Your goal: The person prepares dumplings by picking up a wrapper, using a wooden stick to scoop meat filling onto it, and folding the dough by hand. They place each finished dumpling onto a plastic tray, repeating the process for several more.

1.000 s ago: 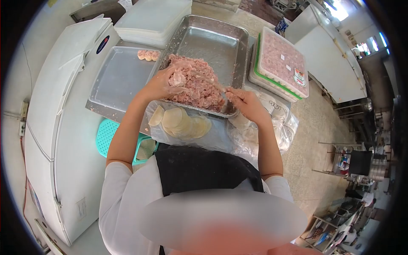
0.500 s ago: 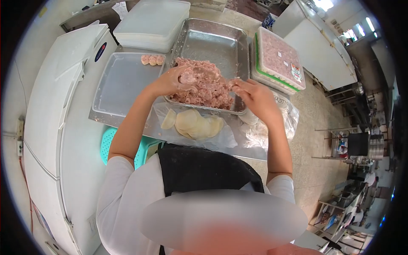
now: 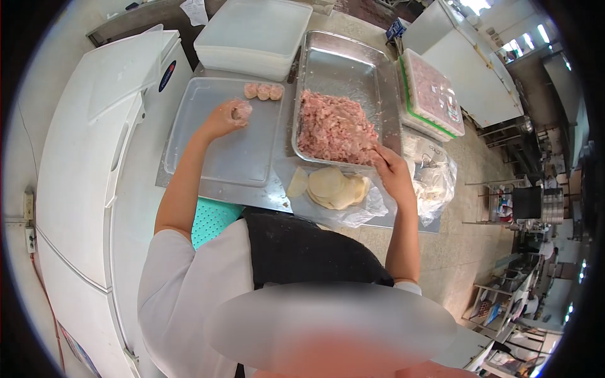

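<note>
My left hand [image 3: 224, 121] hovers over a clear flat plastic tray [image 3: 217, 167], its fingers curled round a meat-filled dumpling [image 3: 243, 108] that is partly hidden. Several pink-topped dumplings [image 3: 263, 92] sit in a row near the tray's top right corner. A mound of minced meat [image 3: 334, 129] lies in the near part of a deep metal pan [image 3: 343, 53]. At the pan's near right corner, my right hand [image 3: 392, 170] is closed against the meat; what its fingers grip is hidden. Round pale wrappers [image 3: 331, 187] lie on a plastic bag in front of the pan.
Stacked white plastic containers [image 3: 252, 38] stand behind the tray. To the pan's right are a green-rimmed box [image 3: 432, 94] and a clear plastic bag [image 3: 435, 179]. A white refrigerator [image 3: 88, 176] stands at the left; a turquoise stool [image 3: 214, 220] is below the table.
My left hand has moved left from above the meat to over the clear tray, carrying the dumpling. My right hand has lowered to the pan's near right corner. The view has shifted.
</note>
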`<state>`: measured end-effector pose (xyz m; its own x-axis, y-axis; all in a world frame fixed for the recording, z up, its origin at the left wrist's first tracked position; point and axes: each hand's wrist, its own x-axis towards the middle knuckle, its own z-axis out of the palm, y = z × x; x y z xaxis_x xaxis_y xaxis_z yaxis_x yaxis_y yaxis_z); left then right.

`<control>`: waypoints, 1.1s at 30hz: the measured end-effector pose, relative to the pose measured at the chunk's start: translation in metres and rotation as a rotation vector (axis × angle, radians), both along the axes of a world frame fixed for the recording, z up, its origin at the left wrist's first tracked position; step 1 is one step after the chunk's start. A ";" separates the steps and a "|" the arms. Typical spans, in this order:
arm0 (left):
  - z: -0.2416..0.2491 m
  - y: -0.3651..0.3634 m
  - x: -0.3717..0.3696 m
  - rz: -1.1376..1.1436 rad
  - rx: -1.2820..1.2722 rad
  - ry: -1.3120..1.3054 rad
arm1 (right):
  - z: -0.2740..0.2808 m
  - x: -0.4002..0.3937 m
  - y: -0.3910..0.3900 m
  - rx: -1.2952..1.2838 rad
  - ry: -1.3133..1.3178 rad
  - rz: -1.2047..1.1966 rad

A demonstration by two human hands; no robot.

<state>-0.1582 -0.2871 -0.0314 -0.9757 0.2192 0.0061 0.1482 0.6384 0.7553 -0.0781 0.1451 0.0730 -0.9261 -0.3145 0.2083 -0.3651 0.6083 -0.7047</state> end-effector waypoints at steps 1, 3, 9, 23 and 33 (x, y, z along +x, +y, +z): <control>-0.013 -0.012 -0.004 0.069 -0.093 0.097 | -0.011 0.004 0.005 -0.024 0.053 -0.041; -0.034 -0.025 -0.018 0.127 -0.185 0.199 | -0.019 0.015 0.008 -0.102 -0.060 -0.133; -0.045 -0.019 -0.055 0.360 -0.107 0.229 | -0.019 0.042 0.003 -0.211 -0.300 -0.369; -0.016 0.028 -0.025 0.221 -0.171 0.350 | -0.002 -0.041 0.007 0.867 0.095 -0.016; -0.041 0.174 0.135 -0.137 -0.201 0.347 | -0.060 -0.061 -0.008 0.779 0.227 0.300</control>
<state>-0.0237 -0.1132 -0.0726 -0.8850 0.3770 0.2731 0.4655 0.7245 0.5083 -0.1387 0.1374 0.0131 -0.7431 -0.6692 0.0018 -0.6691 0.7430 -0.0171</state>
